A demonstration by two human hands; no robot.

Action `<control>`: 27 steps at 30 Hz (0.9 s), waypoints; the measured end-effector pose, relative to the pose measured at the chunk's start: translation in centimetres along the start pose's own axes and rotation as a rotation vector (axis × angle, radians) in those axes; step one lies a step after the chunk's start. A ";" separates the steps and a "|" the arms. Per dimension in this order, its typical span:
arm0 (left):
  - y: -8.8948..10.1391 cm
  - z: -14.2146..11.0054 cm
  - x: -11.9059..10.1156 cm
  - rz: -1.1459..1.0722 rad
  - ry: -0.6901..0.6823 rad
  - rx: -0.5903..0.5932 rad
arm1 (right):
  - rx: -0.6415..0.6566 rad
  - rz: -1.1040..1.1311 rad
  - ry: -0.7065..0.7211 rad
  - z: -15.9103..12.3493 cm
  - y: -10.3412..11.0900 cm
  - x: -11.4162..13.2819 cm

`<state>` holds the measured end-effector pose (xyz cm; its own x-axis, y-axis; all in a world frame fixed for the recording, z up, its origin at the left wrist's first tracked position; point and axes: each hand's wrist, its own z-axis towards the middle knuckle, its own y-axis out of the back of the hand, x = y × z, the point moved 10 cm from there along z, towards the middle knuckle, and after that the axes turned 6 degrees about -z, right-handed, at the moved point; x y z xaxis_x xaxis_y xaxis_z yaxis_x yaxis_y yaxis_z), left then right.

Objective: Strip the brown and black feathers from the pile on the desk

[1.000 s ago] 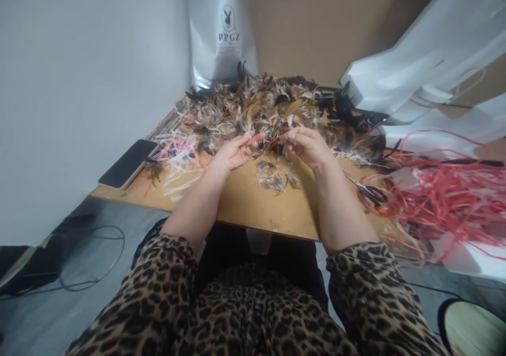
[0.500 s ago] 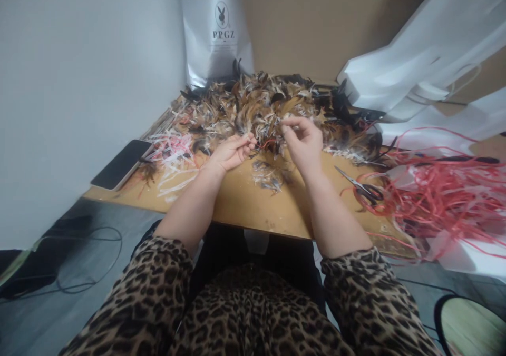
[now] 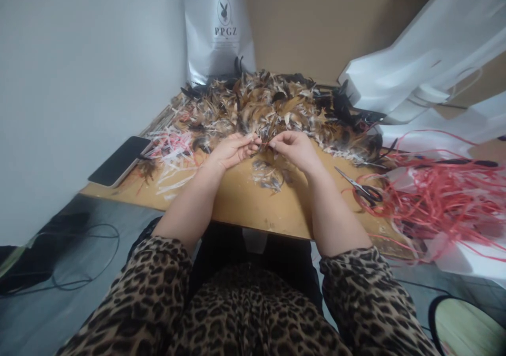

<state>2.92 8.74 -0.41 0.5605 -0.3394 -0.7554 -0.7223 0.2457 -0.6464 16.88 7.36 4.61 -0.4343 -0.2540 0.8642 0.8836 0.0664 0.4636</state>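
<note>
My left hand (image 3: 237,150) is closed in a pinch, palm partly turned up, with a thin red string (image 3: 264,144) coming from its fingertips. Close beside it on the right, my right hand (image 3: 293,148) pinches the same string between thumb and forefinger. Whether a feather is also held in the left fingertips is too small to make out. Right behind both hands spreads a large heap of brown, black and white feathers (image 3: 256,100). On the tabletop just below the hands lies a small cluster of grey feathers (image 3: 268,176).
A phone (image 3: 119,161) lies at the table's left edge beside pink and white strips (image 3: 171,144). Scissors (image 3: 361,187) rest to the right, next to a tangled pile of red strings (image 3: 446,198). A silver bag (image 3: 219,45) stands behind; white packaging (image 3: 403,66) leans at the right.
My right hand has come left and down, so its fingertips are now near my left hand at the red string. My left hand has barely moved.
</note>
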 end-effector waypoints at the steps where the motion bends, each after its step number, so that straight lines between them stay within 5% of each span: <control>1: 0.0 0.0 -0.1 0.034 -0.011 -0.003 | -0.040 -0.097 0.045 0.1 0.5 0.3; 6: 0.2 0.0 -0.6 0.187 -0.074 -0.054 | -0.105 -0.401 0.200 0.0 0.8 1.5; 16: -0.1 0.8 1.7 0.189 0.018 -0.032 | -0.049 -0.370 0.257 -0.5 -0.8 2.6; 27: 0.4 0.7 1.4 0.235 0.010 -0.088 | -0.109 -0.492 0.358 -0.7 -0.9 3.1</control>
<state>3.75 8.97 -1.80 0.3694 -0.2912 -0.8824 -0.8651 0.2389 -0.4410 14.86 5.85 6.73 -0.7265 -0.5391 0.4260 0.6155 -0.2350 0.7523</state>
